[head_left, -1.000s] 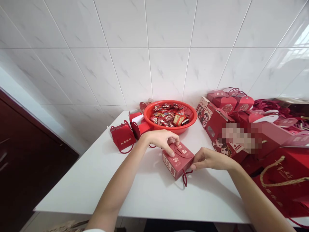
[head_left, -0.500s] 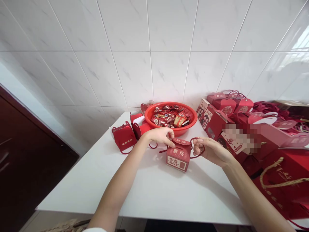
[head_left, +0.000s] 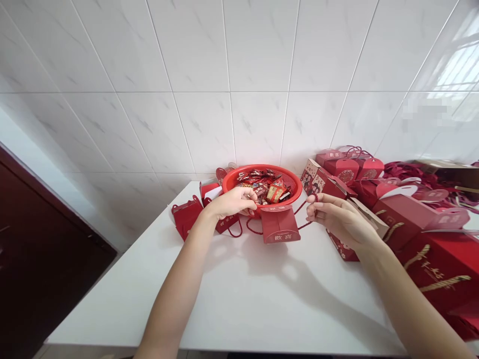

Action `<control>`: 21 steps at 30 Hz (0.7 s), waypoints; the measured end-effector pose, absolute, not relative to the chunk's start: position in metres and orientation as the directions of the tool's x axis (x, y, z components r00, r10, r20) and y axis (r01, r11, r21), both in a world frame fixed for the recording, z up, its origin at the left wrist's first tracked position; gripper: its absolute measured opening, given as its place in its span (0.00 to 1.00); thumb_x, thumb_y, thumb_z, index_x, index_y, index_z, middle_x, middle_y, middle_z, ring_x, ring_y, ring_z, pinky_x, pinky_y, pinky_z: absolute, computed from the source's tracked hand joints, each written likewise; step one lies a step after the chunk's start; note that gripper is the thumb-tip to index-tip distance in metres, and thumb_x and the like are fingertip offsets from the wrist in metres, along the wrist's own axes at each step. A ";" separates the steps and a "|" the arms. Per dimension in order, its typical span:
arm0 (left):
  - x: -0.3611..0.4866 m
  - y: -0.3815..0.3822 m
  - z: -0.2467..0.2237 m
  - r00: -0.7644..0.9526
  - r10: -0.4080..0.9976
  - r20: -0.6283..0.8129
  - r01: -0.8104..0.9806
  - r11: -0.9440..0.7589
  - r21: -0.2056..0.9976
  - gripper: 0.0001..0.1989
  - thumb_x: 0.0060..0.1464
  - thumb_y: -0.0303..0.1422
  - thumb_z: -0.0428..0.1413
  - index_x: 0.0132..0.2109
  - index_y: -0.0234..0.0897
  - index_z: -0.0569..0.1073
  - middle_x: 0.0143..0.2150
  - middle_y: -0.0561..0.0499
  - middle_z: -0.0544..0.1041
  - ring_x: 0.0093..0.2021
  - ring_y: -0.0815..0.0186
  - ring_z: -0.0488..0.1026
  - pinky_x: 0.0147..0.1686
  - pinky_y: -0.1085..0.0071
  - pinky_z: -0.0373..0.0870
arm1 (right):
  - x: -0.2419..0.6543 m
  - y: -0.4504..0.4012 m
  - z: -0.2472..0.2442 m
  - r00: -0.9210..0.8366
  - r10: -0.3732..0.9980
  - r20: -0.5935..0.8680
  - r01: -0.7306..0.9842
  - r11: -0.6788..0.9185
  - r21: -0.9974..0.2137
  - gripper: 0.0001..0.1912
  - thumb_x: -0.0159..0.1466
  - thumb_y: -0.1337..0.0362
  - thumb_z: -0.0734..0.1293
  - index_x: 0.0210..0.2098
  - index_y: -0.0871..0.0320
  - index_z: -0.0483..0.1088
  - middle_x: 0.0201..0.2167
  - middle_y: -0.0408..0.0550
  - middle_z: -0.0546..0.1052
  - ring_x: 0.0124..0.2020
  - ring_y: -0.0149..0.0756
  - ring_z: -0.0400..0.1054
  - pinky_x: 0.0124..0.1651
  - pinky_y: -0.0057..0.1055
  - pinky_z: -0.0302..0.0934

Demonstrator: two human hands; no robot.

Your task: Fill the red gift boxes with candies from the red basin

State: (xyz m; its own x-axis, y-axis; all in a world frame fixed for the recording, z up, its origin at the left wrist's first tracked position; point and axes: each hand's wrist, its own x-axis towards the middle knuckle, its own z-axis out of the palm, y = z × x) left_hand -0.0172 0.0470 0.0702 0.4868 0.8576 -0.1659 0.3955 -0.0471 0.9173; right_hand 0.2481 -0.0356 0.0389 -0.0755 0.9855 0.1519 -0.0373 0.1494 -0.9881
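A small red gift box (head_left: 280,225) with pale lettering hangs tilted above the white table, its top flaps facing up. Dark red cord (head_left: 304,226) runs from both its sides. My right hand (head_left: 331,214), right of the box, pinches the cord between thumb and fingers. To the left, my left hand (head_left: 236,202) is closed with thumb and fingertips together on the cord's other end, in front of the basket. A red plastic basket (head_left: 294,187) filled with wrapped sweets (head_left: 276,191) stands just behind the box.
Several small red boxes (head_left: 186,215) stand at the left of the white table (head_left: 232,299). Many red boxes and bags (head_left: 437,259) with rope handles crowd the right side. A tiled wall (head_left: 258,119) rises behind, and a dark red door (head_left: 45,239) is at far left.
The box has lifted off the table and tipped, so its top now shows. My left hand has let go of its top and moved left to the cord. My right hand has drawn slightly outward.
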 end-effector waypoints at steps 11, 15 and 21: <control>-0.012 0.008 0.088 0.710 0.672 0.209 -0.100 -0.199 0.975 0.23 0.54 0.38 0.63 0.54 0.37 0.70 0.53 0.40 0.77 0.55 0.55 0.74 0.56 0.56 0.70 | 0.227 -0.042 0.063 -0.127 0.970 0.205 0.145 0.223 -0.964 0.20 0.55 0.52 0.75 0.38 0.59 0.72 0.34 0.49 0.78 0.35 0.37 0.72 0.39 0.34 0.68; -0.006 -0.014 0.088 0.793 0.574 0.202 0.032 -0.370 0.928 0.26 0.57 0.38 0.62 0.62 0.43 0.69 0.65 0.44 0.69 0.67 0.52 0.62 0.62 0.54 0.65 | 0.205 -0.044 0.060 -0.210 0.944 0.254 0.207 0.297 -0.932 0.19 0.55 0.51 0.74 0.37 0.59 0.73 0.35 0.49 0.78 0.40 0.42 0.74 0.42 0.36 0.70; -0.006 -0.023 0.090 0.755 0.598 0.270 0.103 -0.515 0.851 0.25 0.59 0.39 0.60 0.62 0.46 0.70 0.67 0.48 0.67 0.69 0.54 0.60 0.67 0.56 0.60 | 0.206 -0.044 0.072 -0.151 0.936 0.318 0.252 0.348 -0.903 0.16 0.60 0.52 0.71 0.33 0.60 0.72 0.29 0.46 0.76 0.29 0.34 0.72 0.32 0.31 0.67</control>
